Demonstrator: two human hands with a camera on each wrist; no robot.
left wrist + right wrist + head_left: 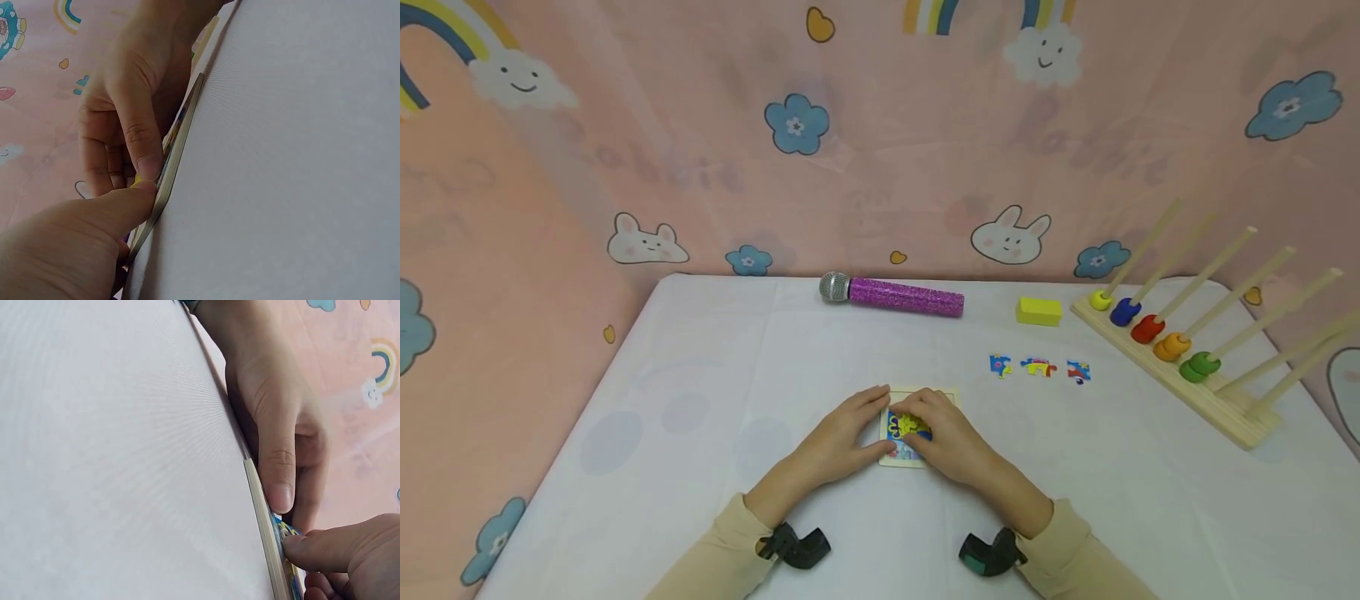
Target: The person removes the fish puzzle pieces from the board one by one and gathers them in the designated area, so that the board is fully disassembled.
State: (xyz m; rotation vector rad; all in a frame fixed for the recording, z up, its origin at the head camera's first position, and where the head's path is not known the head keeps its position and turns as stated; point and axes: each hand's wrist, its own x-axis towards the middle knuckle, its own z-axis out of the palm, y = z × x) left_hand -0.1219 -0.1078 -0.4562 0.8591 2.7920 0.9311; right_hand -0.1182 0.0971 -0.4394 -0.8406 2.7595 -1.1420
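Pinched between the thumb and fingers of the right hand (pixel 951 437), one brightly printed puzzle piece (pixel 913 426) seems to be held, though it is partly covered by the fingers. One small wooden puzzle board (pixel 901 463) lies flat under both hands, near the middle of the table; its left edge is gripped by the left hand (pixel 847 433), with the thumb laid on top. How many pieces are set in the board cannot be counted.

Three loose pieces (pixel 1039 367) are laid in a row, apart from one another, beyond the board and to its right. Behind them one yellow block (pixel 1038 312) is seen, and to its left one purple glittery microphone (pixel 906 297) with a silver head is laid on its side. At the right, one wooden stand (pixel 1236 421) is placed at a slant; seven pegs are counted on it, five of them fitted with beads (pixel 1200 367) in yellow, blue, red, orange and green.

Two beige sleeves (pixel 722 550) are worn, with one black device (pixel 801 546) at each wrist. The table is covered by a white cloth (pixel 625 517), marked with faint round spots. Behind it, a pink wall hanging (pixel 880 183) is printed with two rainbows, four yellow hearts, blue flowers and white animal faces.
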